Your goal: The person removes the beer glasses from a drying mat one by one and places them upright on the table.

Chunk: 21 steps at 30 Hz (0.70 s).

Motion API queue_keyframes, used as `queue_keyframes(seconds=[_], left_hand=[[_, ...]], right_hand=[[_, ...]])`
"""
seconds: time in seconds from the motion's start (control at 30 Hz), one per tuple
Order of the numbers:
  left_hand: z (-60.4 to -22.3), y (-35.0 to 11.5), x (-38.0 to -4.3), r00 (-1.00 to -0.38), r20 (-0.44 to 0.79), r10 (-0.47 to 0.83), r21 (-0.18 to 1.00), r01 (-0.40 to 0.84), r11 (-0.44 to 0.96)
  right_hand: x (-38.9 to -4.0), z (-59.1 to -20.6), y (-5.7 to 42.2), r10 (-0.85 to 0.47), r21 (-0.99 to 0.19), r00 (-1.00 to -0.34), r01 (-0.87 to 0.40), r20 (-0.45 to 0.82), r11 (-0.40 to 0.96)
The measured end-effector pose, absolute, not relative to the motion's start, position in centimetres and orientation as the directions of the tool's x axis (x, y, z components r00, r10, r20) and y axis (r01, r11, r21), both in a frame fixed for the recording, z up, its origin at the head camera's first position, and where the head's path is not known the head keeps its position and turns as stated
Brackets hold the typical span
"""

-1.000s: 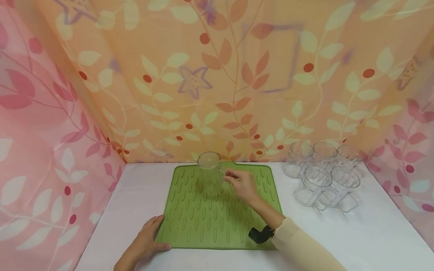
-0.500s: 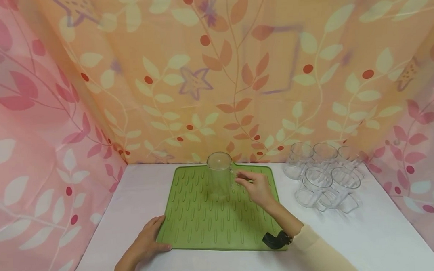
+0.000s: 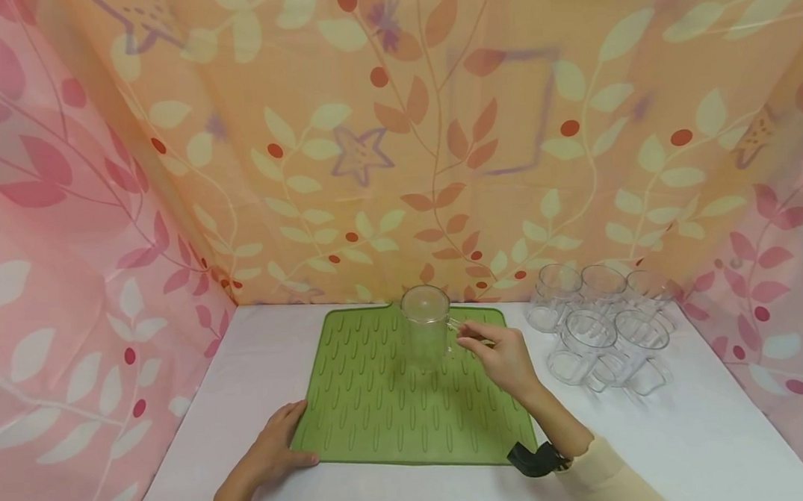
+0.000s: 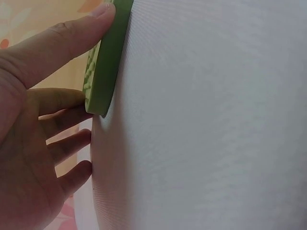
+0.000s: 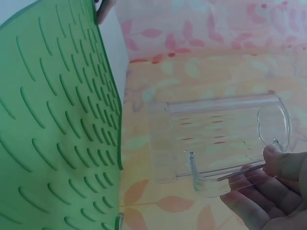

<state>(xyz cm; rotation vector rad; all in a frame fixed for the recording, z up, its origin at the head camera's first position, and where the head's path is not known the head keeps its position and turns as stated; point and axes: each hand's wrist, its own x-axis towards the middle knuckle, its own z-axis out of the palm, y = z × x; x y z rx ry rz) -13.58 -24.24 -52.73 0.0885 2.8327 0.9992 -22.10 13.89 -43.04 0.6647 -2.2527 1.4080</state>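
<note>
My right hand [image 3: 503,354] pinches the handle of a clear glass mug [image 3: 426,339] between thumb and fingers. Upright in the head view, the mug is over the right half of a green ridged mat [image 3: 354,402]. A gap shows between mug [image 5: 220,139] and mat [image 5: 62,120] in the right wrist view, so it looks lifted. At the mat's front left corner rests my left hand [image 3: 272,447]. Its thumb touches the front edge and its fingertips the left side, as the left wrist view shows on the mat corner [image 4: 108,72].
Several more clear glass mugs [image 3: 589,328] stand close together on the white tabletop [image 3: 705,424], right of the mat. A patterned orange cloth [image 3: 425,167] hangs behind the table, with pink cloth [image 3: 61,310] at the left side. A black strap piece [image 3: 537,460] sits at my right wrist.
My right hand has carried the mug to the right across the mat, and slightly toward me. The left hand has stayed at the mat's corner.
</note>
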Motion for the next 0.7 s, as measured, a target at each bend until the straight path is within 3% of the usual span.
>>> queue_keyframes(seconds=[0.4, 0.7], left_hand=[[-53.1, -24.5, -13.7, -0.988, -0.122, 0.094, 0.617, -0.002, 0.787], [-52.8, -24.5, -13.6, -0.988, -0.119, 0.103, 0.614, 0.009, 0.789]], right_hand=[[-20.3, -42.8, 15.9, -0.146, -0.745, -0.827, -0.555, 0.543, 0.371], [-18.3, -40.3, 15.7, -0.152, -0.732, -0.826, -0.554, 0.543, 0.397]])
